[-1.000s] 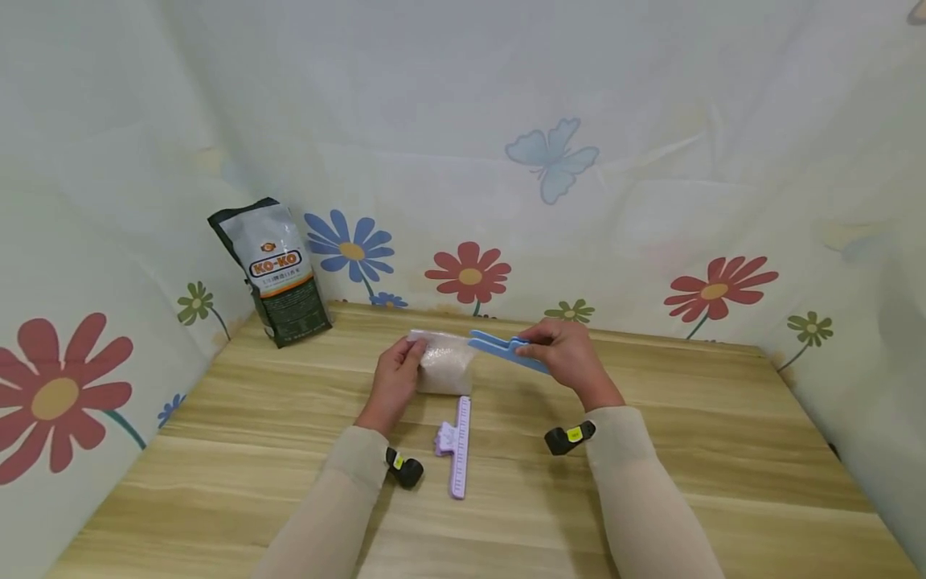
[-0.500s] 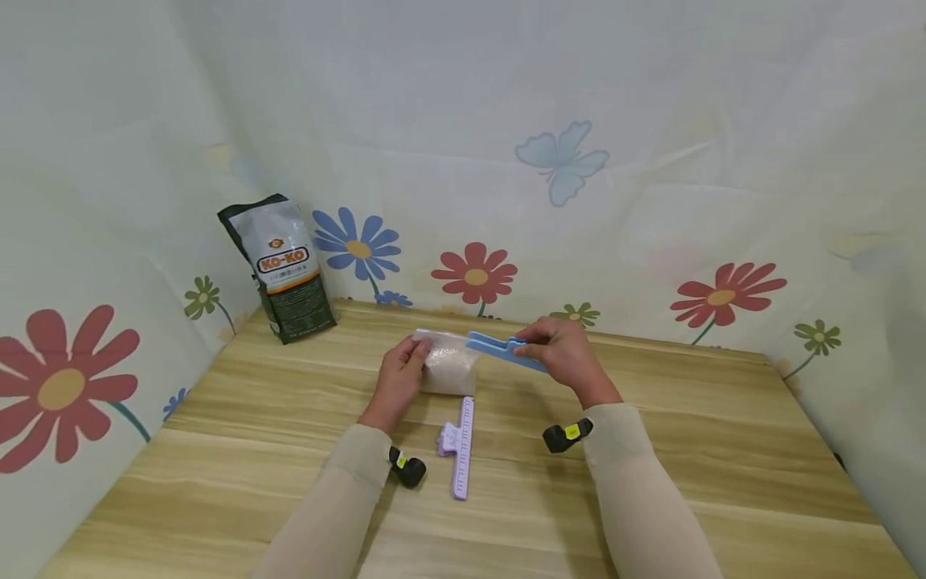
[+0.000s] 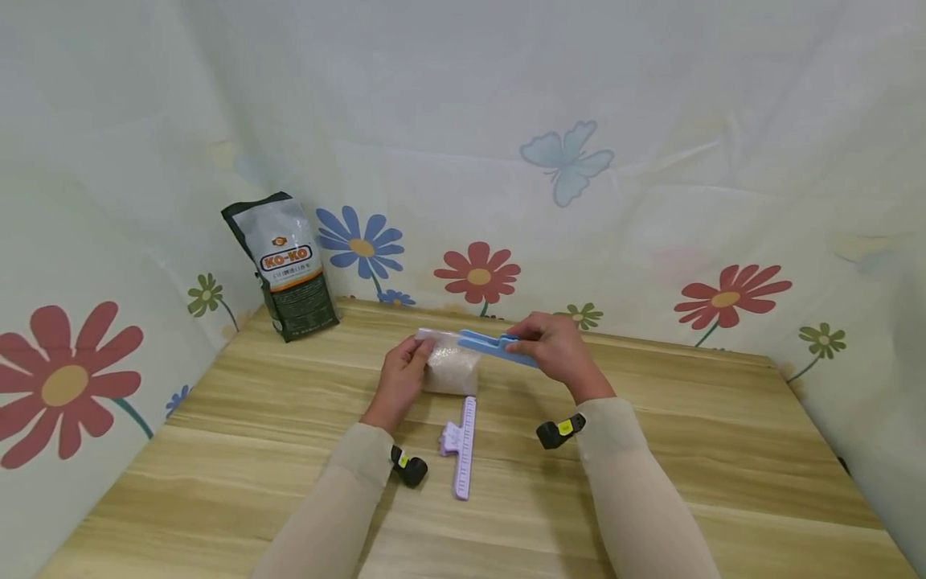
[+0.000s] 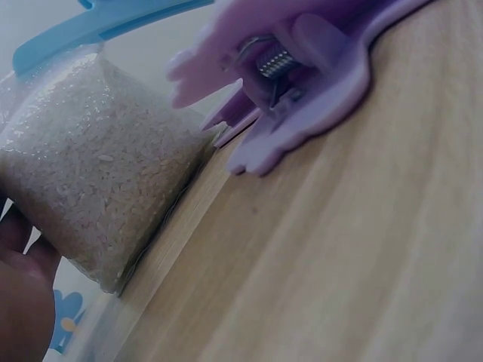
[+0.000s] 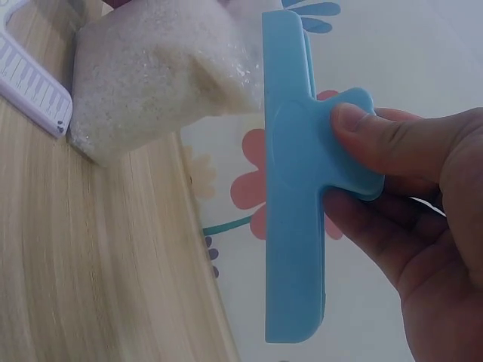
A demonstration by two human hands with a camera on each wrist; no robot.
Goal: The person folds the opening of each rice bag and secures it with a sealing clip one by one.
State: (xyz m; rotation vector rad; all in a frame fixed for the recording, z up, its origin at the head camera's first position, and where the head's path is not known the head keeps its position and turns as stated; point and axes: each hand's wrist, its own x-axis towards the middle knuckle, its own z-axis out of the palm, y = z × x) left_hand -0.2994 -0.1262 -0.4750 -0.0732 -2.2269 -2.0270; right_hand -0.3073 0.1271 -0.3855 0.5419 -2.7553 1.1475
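A small clear bag of rice point(image 3: 452, 373) stands on the wooden table, its top corner pinched by my left hand point(image 3: 398, 379). My right hand point(image 3: 559, 352) pinches the handle of a light-blue bag clip point(image 5: 293, 181) between thumb and fingers. In the head view, the clip's far end overlaps the bag's top right corner; whether bag film lies between its bars I cannot tell. Just in front of the bag lies a purple bag clip point(image 3: 465, 449) with ruler-like marks. Its metal spring point(image 4: 275, 64) shows in the left wrist view.
At the back left, a large dark-green and silver KO-KO bag point(image 3: 285, 269) leans against the flowered cloth wall point(image 3: 405, 185). That cloth encloses the table point(image 3: 673, 450) at the back and both sides. A black camera sits on each wrist.
My right hand has brought the blue clip leftward, over the bag's top right corner. The left hand keeps its pinch on the bag. The head view has shifted slightly.
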